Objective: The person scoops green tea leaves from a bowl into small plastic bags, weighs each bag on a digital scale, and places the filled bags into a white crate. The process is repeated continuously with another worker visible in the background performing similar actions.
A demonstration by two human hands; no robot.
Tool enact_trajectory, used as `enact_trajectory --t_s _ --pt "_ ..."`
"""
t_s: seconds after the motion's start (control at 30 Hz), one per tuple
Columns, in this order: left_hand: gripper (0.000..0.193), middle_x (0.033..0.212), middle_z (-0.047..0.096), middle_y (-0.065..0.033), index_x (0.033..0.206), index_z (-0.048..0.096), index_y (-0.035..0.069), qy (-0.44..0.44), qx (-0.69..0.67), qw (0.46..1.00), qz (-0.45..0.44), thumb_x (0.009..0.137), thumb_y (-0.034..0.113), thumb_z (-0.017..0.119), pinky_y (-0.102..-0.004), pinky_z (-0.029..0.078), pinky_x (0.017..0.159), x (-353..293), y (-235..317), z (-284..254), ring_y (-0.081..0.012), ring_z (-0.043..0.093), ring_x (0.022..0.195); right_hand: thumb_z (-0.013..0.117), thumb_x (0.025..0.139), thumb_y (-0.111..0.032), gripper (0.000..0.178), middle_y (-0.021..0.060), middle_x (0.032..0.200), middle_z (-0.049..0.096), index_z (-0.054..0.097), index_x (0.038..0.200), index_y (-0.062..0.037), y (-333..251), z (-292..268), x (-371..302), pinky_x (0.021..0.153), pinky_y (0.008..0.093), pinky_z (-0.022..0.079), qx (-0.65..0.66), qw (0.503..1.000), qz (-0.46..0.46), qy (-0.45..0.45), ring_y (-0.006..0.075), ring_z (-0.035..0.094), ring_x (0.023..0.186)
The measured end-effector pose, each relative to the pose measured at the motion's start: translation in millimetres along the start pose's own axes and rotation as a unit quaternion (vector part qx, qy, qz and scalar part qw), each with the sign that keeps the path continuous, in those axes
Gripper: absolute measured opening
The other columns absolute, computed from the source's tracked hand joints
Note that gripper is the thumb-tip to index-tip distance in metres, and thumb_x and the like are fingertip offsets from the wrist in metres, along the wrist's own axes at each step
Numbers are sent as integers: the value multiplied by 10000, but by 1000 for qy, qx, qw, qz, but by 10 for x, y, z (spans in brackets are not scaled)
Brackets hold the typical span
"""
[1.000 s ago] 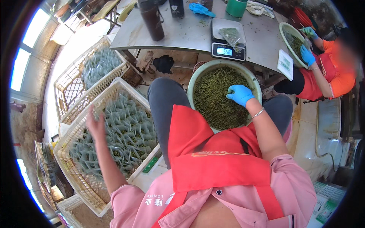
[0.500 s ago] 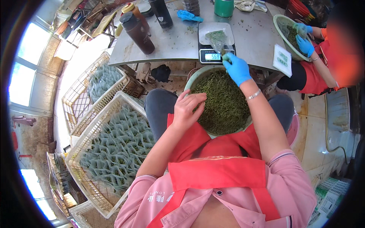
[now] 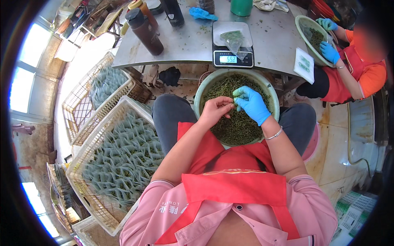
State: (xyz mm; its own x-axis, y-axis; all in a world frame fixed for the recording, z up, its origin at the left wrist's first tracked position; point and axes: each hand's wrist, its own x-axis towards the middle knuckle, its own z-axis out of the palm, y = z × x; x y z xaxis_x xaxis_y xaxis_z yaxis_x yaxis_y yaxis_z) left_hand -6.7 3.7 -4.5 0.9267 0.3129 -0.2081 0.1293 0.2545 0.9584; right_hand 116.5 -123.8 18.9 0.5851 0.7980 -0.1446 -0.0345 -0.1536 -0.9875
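Above a round pale-green basin (image 3: 198, 100) of small green berries (image 3: 238, 134), my two hands meet with fingertips close together. My bare left hand (image 3: 216, 110) is closed in a pinch. My right hand (image 3: 252, 105), in a blue glove, also has its fingertips pinched together. Anything between the fingers is too small to make out. Beyond the basin, a clear plastic bag of green berries (image 3: 232, 40) lies on the pan of a digital scale (image 3: 247, 61), its mouth hanging toward me over the lit display. Neither hand touches the bag.
Left of my legs a cream plastic crate (image 3: 78, 164) holds several filled bags; another crate (image 3: 67, 110) stands behind it. Dark bottles (image 3: 144, 33) and a blue glove (image 3: 203, 14) are on the metal table (image 3: 188, 47). At right, a gloved co-worker (image 3: 349, 69) works over another basin (image 3: 301, 39).
My right hand has let go of the bag on the scale and come back over the basin. My left hand has moved right to meet it. The co-worker's far hand has shifted.
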Motion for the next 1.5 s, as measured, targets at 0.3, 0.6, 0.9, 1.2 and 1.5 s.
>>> enact_trajectory --t_s 0.3,0.6,0.9,1.2,1.5 --pt "154 723 657 -46 865 656 -7 7 341 940 2 742 86 660 -240 497 549 -110 134 42 -122 641 661 531 802 -145 80 190 785 598 550 836 -75 348 94 -131 602 483 474 -450 878 -157 36 389 589 704" --pt "131 841 652 -120 931 574 -37 -2 -58 998 -18 843 61 576 -256 530 609 -64 2 -128 -157 637 680 561 845 -55 161 103 889 636 597 996 -14 107 -157 -39 697 335 540 129 984 111 47 216 635 801" --pt "102 957 647 -111 973 505 15 26 -31 999 -6 902 84 531 -220 498 574 -44 11 -90 -112 583 571 535 893 -132 332 134 1129 595 518 1201 -12 -384 -198 430 815 318 519 295 951 49 75 234 601 1010" --pt "141 1036 639 -99 982 505 58 17 -150 988 18 903 161 559 -227 489 567 -28 110 -47 -116 565 551 623 859 -227 355 55 955 621 552 1156 -47 109 38 -95 684 272 512 276 941 149 -132 138 604 793" --pt "312 1101 612 -91 1145 484 15 73 -47 996 6 897 179 579 -204 457 523 -20 36 -140 -71 510 510 639 814 -88 176 27 787 636 609 980 -36 60 -58 -7 577 237 489 171 978 116 -5 104 588 627"
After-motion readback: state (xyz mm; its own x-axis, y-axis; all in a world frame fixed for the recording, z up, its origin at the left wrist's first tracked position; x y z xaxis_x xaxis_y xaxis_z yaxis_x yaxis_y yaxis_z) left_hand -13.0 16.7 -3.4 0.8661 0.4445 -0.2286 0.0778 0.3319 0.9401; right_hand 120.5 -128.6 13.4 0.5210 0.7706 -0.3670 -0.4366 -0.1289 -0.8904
